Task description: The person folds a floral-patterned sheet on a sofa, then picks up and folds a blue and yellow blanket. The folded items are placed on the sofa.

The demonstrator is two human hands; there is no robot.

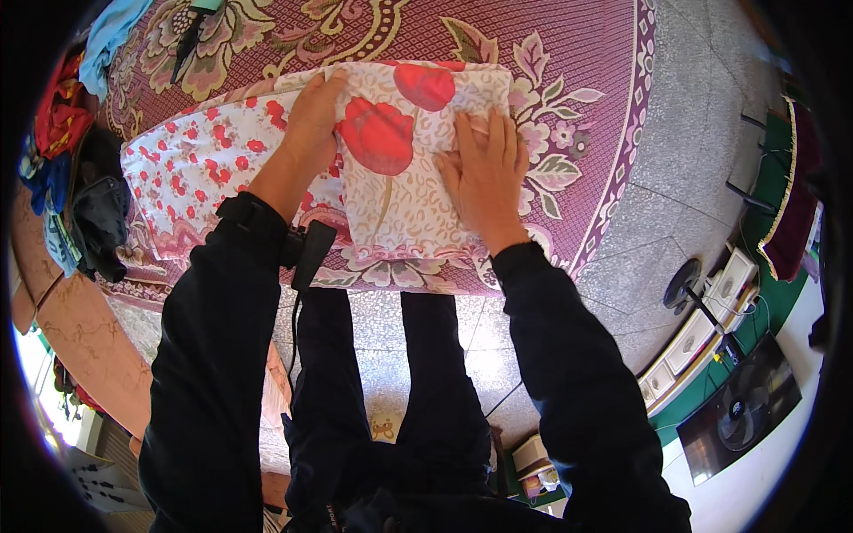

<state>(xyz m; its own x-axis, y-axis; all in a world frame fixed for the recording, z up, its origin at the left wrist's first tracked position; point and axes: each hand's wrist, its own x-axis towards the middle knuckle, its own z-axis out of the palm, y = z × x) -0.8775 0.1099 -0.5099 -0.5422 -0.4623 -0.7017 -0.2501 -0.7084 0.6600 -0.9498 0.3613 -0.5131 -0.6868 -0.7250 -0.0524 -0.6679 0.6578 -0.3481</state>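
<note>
A folded floral cloth lies before me on a purple patterned cover [433,20]. Its right part [406,206] is cream with tan marks and big red flowers; its left part [193,180] is white with small red flowers. My left hand [316,116] holds the upper edge between the two parts, fingers and thumb closed on the fabric. Flat on the cream part near its right edge rests my right hand [490,170], fingers a little apart. A black device with a cable is strapped at my left wrist.
Piled clothes [93,193], red, blue and black, lie at the left. A black item with a green end [190,40] is at the top. On the right, beyond the grey tiled floor [673,166], stand a small fan [683,286], white drawers [686,343] and a dark screen [740,406].
</note>
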